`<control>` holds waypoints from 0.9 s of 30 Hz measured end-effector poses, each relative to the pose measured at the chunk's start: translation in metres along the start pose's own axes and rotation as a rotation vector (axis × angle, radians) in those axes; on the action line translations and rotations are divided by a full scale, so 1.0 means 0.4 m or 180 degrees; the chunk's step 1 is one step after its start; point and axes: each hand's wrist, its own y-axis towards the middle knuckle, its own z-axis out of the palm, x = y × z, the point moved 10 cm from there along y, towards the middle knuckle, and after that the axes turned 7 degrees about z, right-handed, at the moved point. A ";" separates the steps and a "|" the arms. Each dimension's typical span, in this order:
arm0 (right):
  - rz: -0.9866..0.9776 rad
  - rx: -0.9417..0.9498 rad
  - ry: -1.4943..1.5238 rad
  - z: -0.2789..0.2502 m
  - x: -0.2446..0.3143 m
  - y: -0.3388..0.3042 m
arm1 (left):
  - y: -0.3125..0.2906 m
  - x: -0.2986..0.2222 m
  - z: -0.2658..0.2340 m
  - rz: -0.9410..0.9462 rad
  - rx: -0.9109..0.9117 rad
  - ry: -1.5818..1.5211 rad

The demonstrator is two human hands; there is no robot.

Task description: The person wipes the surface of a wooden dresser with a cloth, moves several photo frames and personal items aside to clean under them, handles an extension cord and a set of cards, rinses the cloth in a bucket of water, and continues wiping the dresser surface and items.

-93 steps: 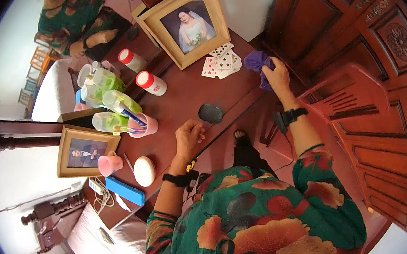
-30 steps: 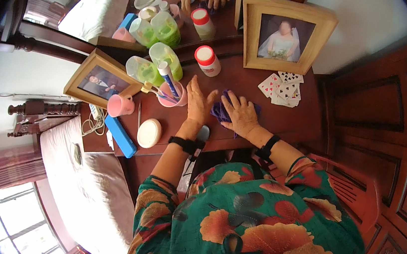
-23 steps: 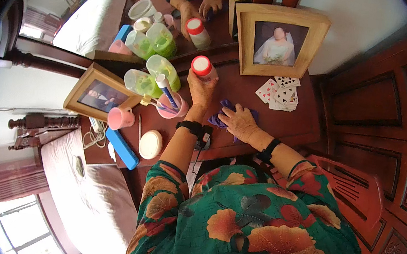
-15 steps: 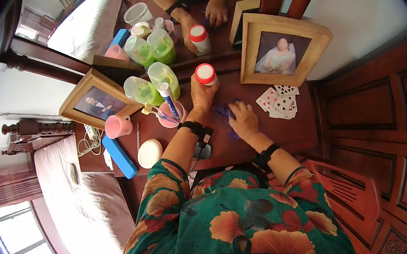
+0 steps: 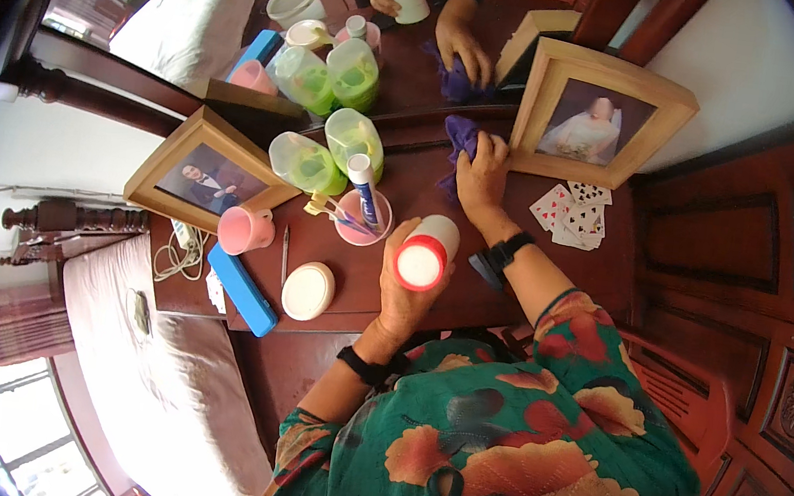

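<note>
My left hand (image 5: pixel 402 305) is wrapped round a white jar with a red-rimmed lid (image 5: pixel 440 236), holding it tilted near the front of the dark red dresser top (image 5: pixel 353 287). Farther back, close to the mirror, my right hand (image 5: pixel 483 183) presses a crumpled purple cloth (image 5: pixel 462 136) with its fingers closed on it. Just left of the jar is a pink cup (image 5: pixel 356 228) with toothbrushes and a toothpaste tube (image 5: pixel 363 183) in it. To the right of my right hand, several playing cards (image 5: pixel 573 215) lie in front of a wooden picture frame (image 5: pixel 527 116).
Two green-and-clear containers (image 5: pixel 354 145) stand behind the cup. At the left are another picture frame (image 5: pixel 148 179), a pink mug (image 5: pixel 244 232), a pen (image 5: pixel 285 253), a round cream-lidded tub (image 5: pixel 309 291), a blue case (image 5: pixel 241 291) and a coiled cable (image 5: pixel 183 253). A red chair (image 5: pixel 674 397) stands at the right.
My left hand has brought the jar from the back of the dresser toward me. My right hand has moved the purple cloth back toward the mirror. The view has shifted slightly.
</note>
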 end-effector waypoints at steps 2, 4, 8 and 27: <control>0.0130 -0.0013 -0.0411 0.031 0.047 0.020 | -0.019 -0.020 -0.025 -0.0048 0.0090 0.0030; 0.1014 0.0886 -0.0990 0.115 0.021 0.026 | -0.037 -0.022 -0.037 -0.0125 0.0121 -0.0049; 0.0147 0.1102 -0.1041 0.181 0.102 0.012 | -0.052 -0.023 -0.060 -0.0123 0.0154 -0.0134; -0.1340 0.1529 -0.1324 0.103 0.082 -0.081 | -0.033 0.021 -0.027 -0.0338 0.0229 -0.0246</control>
